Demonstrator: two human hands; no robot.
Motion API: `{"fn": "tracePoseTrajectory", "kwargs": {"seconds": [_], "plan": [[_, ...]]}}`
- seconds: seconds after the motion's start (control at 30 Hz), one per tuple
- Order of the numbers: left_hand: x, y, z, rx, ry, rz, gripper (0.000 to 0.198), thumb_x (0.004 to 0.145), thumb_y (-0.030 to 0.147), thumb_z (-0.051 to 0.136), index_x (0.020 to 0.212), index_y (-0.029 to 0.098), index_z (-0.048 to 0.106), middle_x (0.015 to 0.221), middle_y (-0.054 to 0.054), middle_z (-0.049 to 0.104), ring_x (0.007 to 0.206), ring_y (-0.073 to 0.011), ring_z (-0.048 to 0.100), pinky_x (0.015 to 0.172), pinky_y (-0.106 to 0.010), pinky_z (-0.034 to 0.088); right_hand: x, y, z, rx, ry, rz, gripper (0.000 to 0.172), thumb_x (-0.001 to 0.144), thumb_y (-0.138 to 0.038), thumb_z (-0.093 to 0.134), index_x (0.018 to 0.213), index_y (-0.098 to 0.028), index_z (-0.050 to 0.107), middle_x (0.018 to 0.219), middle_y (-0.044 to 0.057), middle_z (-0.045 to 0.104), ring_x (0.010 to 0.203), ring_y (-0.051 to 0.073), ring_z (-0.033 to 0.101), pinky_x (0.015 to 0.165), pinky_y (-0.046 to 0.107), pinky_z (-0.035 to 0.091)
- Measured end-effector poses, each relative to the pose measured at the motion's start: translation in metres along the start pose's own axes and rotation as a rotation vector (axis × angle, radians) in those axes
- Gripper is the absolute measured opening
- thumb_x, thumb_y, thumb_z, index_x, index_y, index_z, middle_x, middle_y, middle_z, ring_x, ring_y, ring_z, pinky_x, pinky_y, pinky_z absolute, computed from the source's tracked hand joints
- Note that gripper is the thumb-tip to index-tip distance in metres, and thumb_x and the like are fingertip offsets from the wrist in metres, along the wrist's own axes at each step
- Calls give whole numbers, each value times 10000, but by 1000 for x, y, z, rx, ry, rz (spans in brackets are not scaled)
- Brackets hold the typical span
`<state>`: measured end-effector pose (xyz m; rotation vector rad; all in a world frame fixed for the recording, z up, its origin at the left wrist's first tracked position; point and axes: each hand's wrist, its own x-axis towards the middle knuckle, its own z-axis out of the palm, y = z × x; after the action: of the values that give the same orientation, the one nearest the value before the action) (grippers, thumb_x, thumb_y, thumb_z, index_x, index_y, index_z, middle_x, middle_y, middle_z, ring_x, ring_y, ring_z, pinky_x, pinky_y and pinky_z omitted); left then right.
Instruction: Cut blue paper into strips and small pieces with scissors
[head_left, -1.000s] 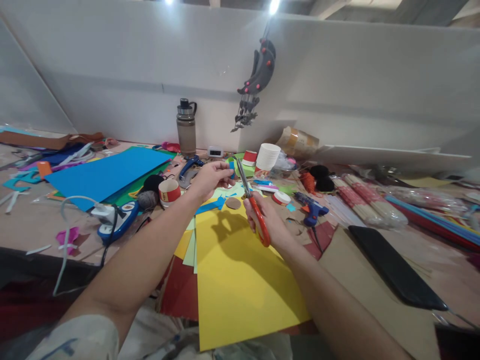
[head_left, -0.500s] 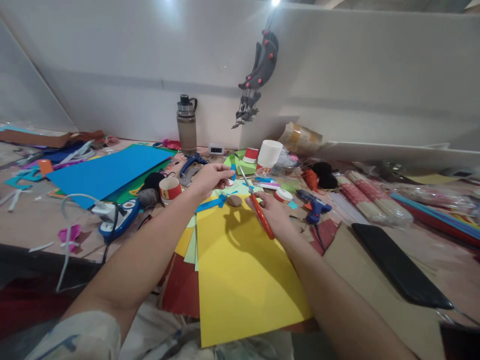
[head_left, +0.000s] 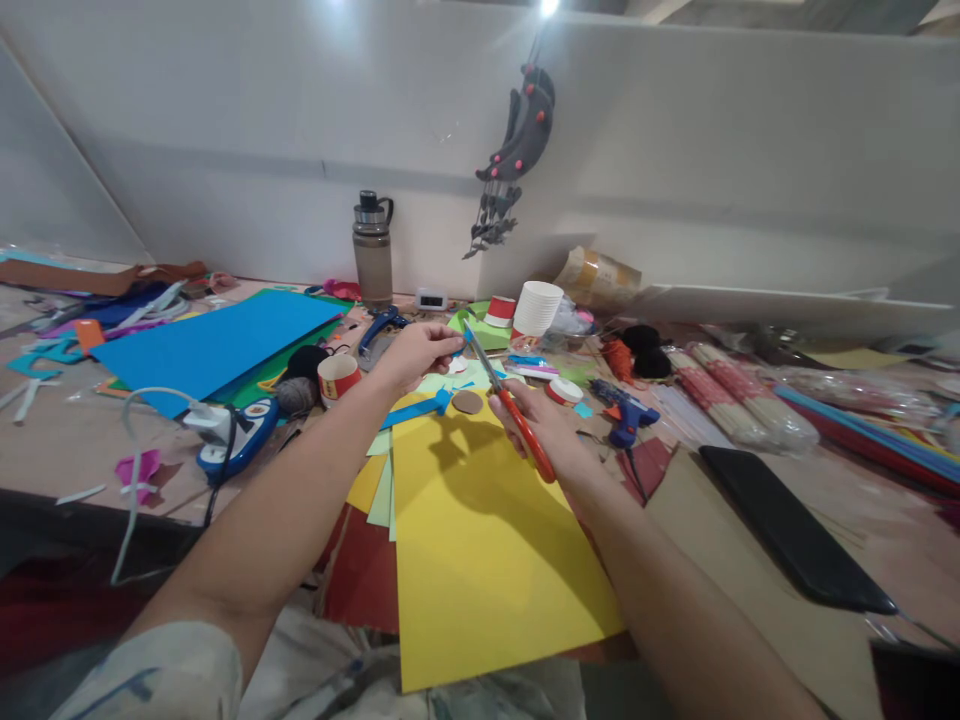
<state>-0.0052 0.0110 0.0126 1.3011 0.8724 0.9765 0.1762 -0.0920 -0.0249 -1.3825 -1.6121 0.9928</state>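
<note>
My right hand (head_left: pixel 531 410) is wrapped round the orange-red handles of a pair of scissors (head_left: pixel 525 425). The blades point up and left, with their tips at the fingertips of my left hand (head_left: pixel 420 352). My left hand pinches a small strip of blue paper (head_left: pixel 468 336), mostly hidden by fingers and blades. Whether the blades touch the strip I cannot tell. Below both hands lies a large yellow sheet (head_left: pixel 495 570), with a brown disc (head_left: pixel 468 402) near its top edge. Blue paper scraps (head_left: pixel 417 408) lie beside the disc.
A red paper cup (head_left: pixel 339 378) stands left of my left hand, and a stack of white cups (head_left: pixel 537 306) beyond the scissors. A blue glue gun (head_left: pixel 632 420) and a black phone-like slab (head_left: pixel 795 530) lie to the right. A water bottle (head_left: pixel 373 255) stands at the wall.
The scissors have shifted left and their tips now overlap the blue strip at my left fingertips. My left hand has hardly moved.
</note>
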Motion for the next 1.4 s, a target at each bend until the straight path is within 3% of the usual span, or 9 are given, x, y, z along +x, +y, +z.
{"fn": "tracePoseTrajectory", "kwargs": {"seconds": [0.33, 0.57, 0.7, 0.83, 0.9, 1.0, 1.1, 1.23, 1.4], "plan": [[-5, 11, -6, 189, -51, -33, 78, 762, 173, 667, 717, 109, 665, 519, 12, 507, 429, -50, 433, 432, -184, 322, -4, -6, -1, 7, -65, -5, 333, 836, -553, 530, 889, -225, 543, 556, -76, 393, 423, 81, 375, 390, 192, 302], [-4, 10, -12, 186, -114, -18, 101, 739, 180, 689, 670, 116, 651, 521, 13, 497, 436, -47, 418, 445, -189, 321, -5, -11, 0, 28, -59, 27, 396, 808, -610, 535, 840, -216, 554, 504, -81, 385, 386, 73, 353, 365, 188, 274], [-2, 8, -14, 180, -142, -54, 139, 723, 192, 716, 627, 126, 640, 503, 21, 478, 423, -47, 404, 440, -196, 312, -5, -11, 0, 44, -92, 107, 415, 786, -627, 554, 849, -217, 548, 488, -85, 389, 356, 73, 358, 338, 184, 285], [1, 5, -17, 200, -78, -100, 98, 739, 178, 703, 661, 131, 664, 503, 14, 503, 419, -54, 423, 434, -198, 322, -1, -7, 0, 57, -74, 201, 422, 789, -642, 533, 860, -226, 544, 495, -83, 392, 340, 82, 363, 326, 196, 294], [2, 3, -19, 225, -56, -118, 72, 731, 174, 712, 682, 136, 675, 505, 4, 529, 424, -62, 443, 433, -197, 334, 1, -4, -2, -90, -7, 186, 397, 802, -613, 538, 858, -223, 578, 521, -50, 457, 385, 103, 429, 372, 212, 333], [2, 0, -22, 307, -100, -162, 93, 702, 177, 735, 652, 141, 665, 520, -22, 576, 438, -75, 482, 431, -190, 350, 5, 0, -6, -520, 137, 146, 329, 824, -508, 565, 889, -196, 647, 694, 74, 635, 622, 190, 613, 521, 257, 414], [3, -3, -26, 427, -136, -194, 99, 661, 180, 757, 631, 140, 671, 534, -46, 609, 458, -96, 530, 432, -187, 374, 6, 4, -7, -829, 199, 203, 327, 845, -423, 542, 998, -155, 648, 857, 164, 689, 834, 273, 664, 643, 304, 443], [4, -6, -29, 566, -164, -213, 67, 658, 185, 743, 642, 146, 692, 558, -63, 647, 469, -114, 561, 435, -190, 401, 5, 8, -5, -995, 147, 269, 399, 868, -423, 494, 1091, -114, 615, 940, 208, 685, 895, 317, 663, 698, 354, 451], [6, -9, -29, 590, -106, -237, 104, 653, 164, 744, 595, 142, 662, 515, -57, 629, 427, -116, 540, 423, -200, 401, 0, -2, 0, -1134, 45, 207, 392, 885, -396, 491, 1081, -105, 666, 1076, 238, 638, 984, 338, 626, 763, 398, 449]]}}
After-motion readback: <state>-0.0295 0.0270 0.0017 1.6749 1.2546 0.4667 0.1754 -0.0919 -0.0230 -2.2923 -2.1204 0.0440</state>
